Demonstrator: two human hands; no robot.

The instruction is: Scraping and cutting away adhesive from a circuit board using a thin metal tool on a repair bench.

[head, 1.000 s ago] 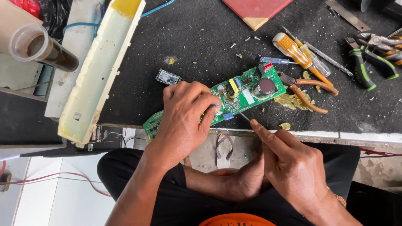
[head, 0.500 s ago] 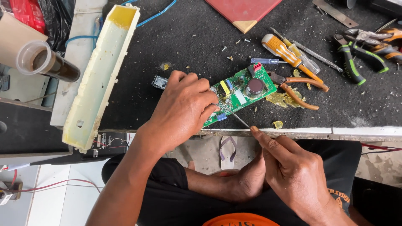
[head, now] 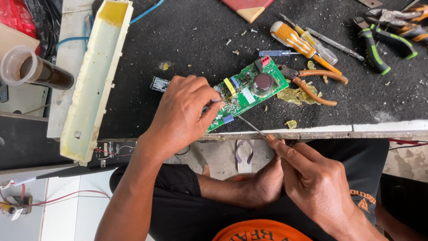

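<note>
Your left hand (head: 185,111) presses flat on the green circuit board (head: 249,91), pinning it near the front edge of the black bench (head: 187,40). Your right hand (head: 312,178) pinches a thin metal probe (head: 252,126), tip at the board's lower edge. The board looks light, stiff and fragile; hold it by the bare edges, clear of the components. The clear cup (head: 20,67) at left holds dark liquid; the long cream housing (head: 96,76) lies open, seemingly empty.
</note>
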